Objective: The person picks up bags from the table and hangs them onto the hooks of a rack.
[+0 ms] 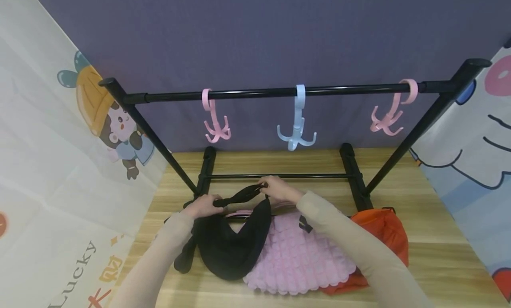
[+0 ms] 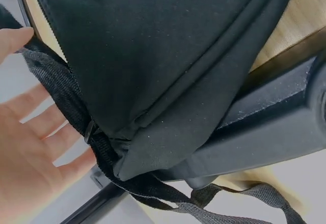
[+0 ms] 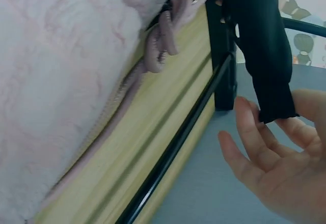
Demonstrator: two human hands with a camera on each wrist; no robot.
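Pinching a black strap (image 1: pixel 242 195) between thumb and fingers, my left hand (image 1: pixel 204 206) and right hand (image 1: pixel 278 189) hold it just above its black bag (image 1: pixel 235 257); in the head view, that bag lies low, left of centre, against a puckered pink bag (image 1: pixel 299 254). Above and behind, a blue hook (image 1: pixel 296 121) hangs from a black rail (image 1: pixel 255 93). I judge the step in hand to be arranging the strap; the next move seems to call for keeping its loop open and lifting evenly. My right sleeve (image 1: pixel 339 228) hides part of the pink bag and an orange bag (image 1: pixel 385 232). From the left wrist, the strap crosses behind my thumb, before my spread fingers; the black bag is cut off at the top. From the right wrist, my hand is cropped at the edge, my thumb tip hard to make out, and pale pink fabric fills the left side.
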